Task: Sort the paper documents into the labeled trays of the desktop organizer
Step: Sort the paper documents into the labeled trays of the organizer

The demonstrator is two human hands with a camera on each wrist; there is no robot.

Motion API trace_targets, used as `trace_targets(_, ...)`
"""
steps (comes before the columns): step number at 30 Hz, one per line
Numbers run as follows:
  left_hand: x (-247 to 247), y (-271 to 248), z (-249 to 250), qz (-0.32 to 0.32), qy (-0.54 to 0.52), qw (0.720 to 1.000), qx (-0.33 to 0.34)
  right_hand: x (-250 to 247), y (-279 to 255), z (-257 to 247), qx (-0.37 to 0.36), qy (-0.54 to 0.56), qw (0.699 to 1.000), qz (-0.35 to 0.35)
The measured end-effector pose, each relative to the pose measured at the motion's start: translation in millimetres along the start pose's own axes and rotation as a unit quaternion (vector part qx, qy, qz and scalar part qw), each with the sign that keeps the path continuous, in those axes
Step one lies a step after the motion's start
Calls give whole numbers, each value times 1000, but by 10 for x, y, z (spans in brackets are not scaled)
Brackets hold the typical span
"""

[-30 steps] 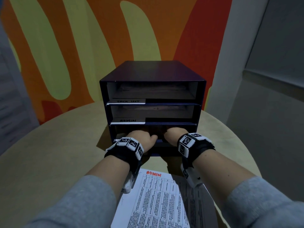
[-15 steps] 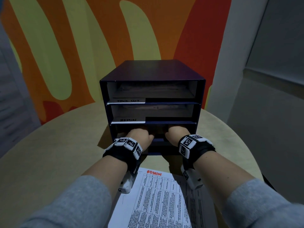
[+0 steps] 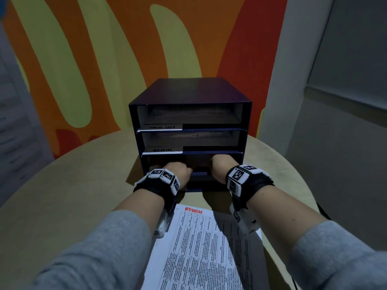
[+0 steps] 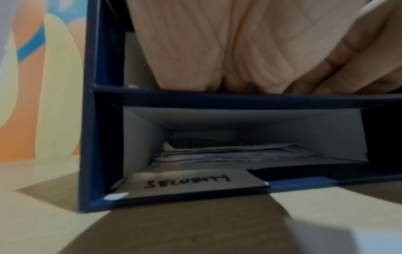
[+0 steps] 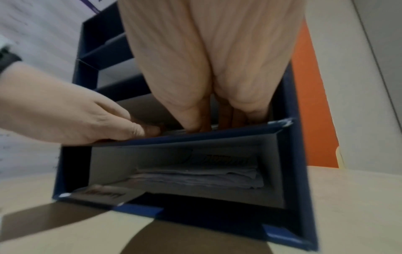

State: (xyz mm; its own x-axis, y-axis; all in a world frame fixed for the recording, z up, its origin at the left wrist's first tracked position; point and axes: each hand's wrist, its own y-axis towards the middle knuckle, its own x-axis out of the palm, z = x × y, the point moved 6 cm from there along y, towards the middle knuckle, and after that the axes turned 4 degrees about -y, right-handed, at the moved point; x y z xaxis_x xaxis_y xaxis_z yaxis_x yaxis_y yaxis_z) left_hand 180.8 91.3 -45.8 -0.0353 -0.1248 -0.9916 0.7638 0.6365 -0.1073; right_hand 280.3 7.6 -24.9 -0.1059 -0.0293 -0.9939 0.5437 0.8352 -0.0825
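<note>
Navy-blue cardboard desktop organizer [image 3: 189, 114] already holds paper in its trays, my left hand [image 3: 178, 171] and right hand [image 3: 222, 168] reach into its third tray, grip hidden, while white printed ADMIN sheets [image 3: 196, 248] still wait on the pale round surface [image 3: 62, 185].

wall mural [image 3: 129, 49]: orange, yellow-green, red | right: grey wall [image 3: 345, 101] | round beige table [image 3: 62, 195] | dim light

head: above, facing organizer [image 3: 189, 130] | wrists: close, low, looking into its trays | shared: organizer front
</note>
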Motion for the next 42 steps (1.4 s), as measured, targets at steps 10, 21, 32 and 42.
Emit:
trace_targets(10, 62, -419, -142, -39, -28, 999, 15, 36, -364, 188, -27, 15, 999, 20)
trace_targets(21, 137, -1012, -312, -105, -105, 989, 13, 82, -800, 271, -42, 32, 998, 26)
trace_targets(32, 372, -1335, -726, -153, -85, 983, -62, 444, -1351, 644, 50, 36, 986, -157)
trace_targets(42, 423, -1202, -578, -138, -82, 986, -43, 436, -1322, 600, 49, 50, 982, -173)
